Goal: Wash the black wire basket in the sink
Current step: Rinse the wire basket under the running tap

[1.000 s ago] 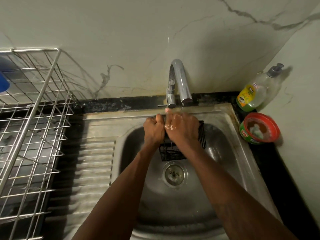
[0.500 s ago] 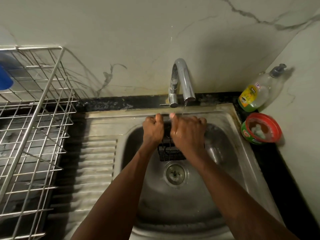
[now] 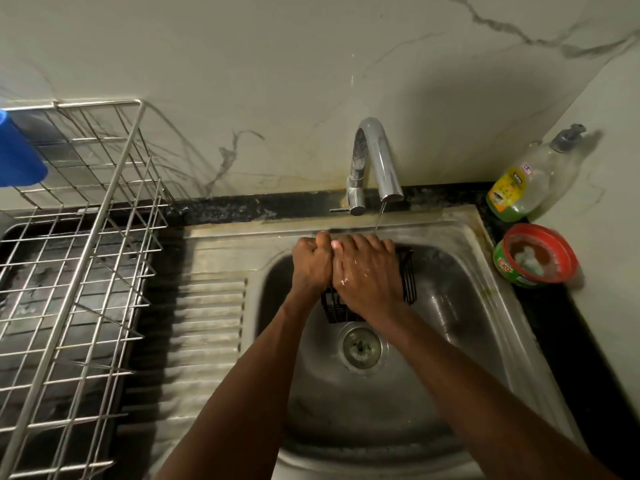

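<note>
The steel sink (image 3: 460, 237) looks dull and smeared, the chrome tap (image 3: 379, 157) glossy.

forearms (image 3: 242, 375): bare | right hand (image 3: 367, 271): wet, glistening | left hand (image 3: 311, 263): bare

Black wire basket (image 3: 408, 271), steel-grey sink (image 3: 450, 233), blue cup (image 3: 20, 154), red-rimmed green tub (image 3: 535, 258).

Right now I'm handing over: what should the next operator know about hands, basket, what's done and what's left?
Hands: left hand grips the black wire basket at its left end; right hand, wet, curls over its top.
The basket is held in the sink above the drain; the tap runs a thin stream at the right fingertips.
Done: washing under way; cleanliness cannot be judged.
Left: rinse all sides, then probably shut the tap.
</note>
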The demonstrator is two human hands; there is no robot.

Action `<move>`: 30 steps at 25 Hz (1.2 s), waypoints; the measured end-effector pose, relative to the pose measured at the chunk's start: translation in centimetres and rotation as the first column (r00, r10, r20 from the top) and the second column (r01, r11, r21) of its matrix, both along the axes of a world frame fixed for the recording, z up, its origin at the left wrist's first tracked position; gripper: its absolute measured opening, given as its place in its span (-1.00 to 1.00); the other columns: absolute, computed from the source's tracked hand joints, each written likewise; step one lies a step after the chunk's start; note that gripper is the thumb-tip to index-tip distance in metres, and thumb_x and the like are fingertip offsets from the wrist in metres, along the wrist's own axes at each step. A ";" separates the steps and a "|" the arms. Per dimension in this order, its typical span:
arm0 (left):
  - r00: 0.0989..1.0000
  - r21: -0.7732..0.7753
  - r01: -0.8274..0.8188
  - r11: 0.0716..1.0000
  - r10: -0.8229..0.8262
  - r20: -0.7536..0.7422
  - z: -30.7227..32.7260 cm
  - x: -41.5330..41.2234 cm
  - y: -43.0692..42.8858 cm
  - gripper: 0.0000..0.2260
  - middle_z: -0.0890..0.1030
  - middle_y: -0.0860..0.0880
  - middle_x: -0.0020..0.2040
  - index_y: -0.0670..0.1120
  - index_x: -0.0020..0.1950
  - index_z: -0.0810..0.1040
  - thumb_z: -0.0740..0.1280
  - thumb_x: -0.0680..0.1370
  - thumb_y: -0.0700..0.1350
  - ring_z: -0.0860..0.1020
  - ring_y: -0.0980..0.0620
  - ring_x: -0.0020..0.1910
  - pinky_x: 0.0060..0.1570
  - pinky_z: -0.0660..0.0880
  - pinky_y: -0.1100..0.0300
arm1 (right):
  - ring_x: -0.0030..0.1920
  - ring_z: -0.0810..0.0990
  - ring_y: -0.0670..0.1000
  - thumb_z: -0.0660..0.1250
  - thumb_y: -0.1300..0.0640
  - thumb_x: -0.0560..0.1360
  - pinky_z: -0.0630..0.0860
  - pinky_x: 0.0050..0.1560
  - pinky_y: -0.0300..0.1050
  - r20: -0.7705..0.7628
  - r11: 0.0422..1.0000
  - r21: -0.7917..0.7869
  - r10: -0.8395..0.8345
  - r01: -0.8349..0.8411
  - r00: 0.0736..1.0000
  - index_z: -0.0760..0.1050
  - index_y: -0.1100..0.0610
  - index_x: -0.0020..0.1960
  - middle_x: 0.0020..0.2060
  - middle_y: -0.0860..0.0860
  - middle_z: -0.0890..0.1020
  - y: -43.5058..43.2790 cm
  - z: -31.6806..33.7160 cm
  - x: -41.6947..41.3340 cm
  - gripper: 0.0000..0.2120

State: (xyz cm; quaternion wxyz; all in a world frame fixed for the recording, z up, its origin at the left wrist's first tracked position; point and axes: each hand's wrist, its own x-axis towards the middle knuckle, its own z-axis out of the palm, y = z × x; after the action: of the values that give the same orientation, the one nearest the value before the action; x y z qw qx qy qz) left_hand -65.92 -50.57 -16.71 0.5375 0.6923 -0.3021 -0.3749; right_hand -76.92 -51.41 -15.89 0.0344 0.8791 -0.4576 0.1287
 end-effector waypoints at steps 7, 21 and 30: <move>0.996 0.062 -0.030 0.998 0.035 -0.084 1.1 -1.1 -0.2 -0.74 0.55 -0.07 -0.24 -0.02 -0.19 0.40 0.17 0.70 -0.05 0.62 -0.05 -0.21 -0.12 0.61 -0.04 | -0.31 0.48 0.02 -0.09 -0.24 0.70 0.40 -0.01 -0.01 0.098 0.950 0.108 -0.304 0.294 0.947 0.62 0.06 -0.23 -0.36 0.01 0.62 -2.8 0.7 -1.4 -0.34; 0.987 0.064 0.037 0.997 -0.027 -0.157 -2.4 -0.2 0.6 -0.70 0.72 -0.19 -0.14 -0.17 0.09 0.69 0.24 0.67 0.00 0.66 -0.10 -0.23 -0.25 0.63 0.18 | -0.44 0.34 -0.08 0.09 -0.21 0.67 0.32 -0.24 -0.13 0.044 0.989 0.131 -0.080 0.073 0.996 0.45 0.01 -0.32 -0.47 -0.05 0.41 -4.8 2.7 -2.8 -0.51; 0.992 -0.040 -0.114 0.993 0.116 0.043 -2.1 -0.3 0.6 -0.54 0.62 -0.15 -0.39 -0.20 -0.30 0.57 0.22 0.69 0.03 0.59 0.09 -0.43 -0.37 0.56 0.16 | -0.23 0.55 -0.06 0.01 -0.10 0.72 0.50 -0.14 -0.14 0.455 0.869 0.492 -0.195 -0.062 0.869 0.46 0.03 0.06 -0.20 -0.03 0.57 -2.9 -1.0 2.3 -0.68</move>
State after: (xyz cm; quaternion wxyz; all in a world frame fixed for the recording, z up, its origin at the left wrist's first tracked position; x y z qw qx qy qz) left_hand -66.21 -50.01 -18.81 0.5642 0.7066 -0.2808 -0.3218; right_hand -74.63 -54.27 -16.91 -0.3025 0.7797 -0.4996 0.2256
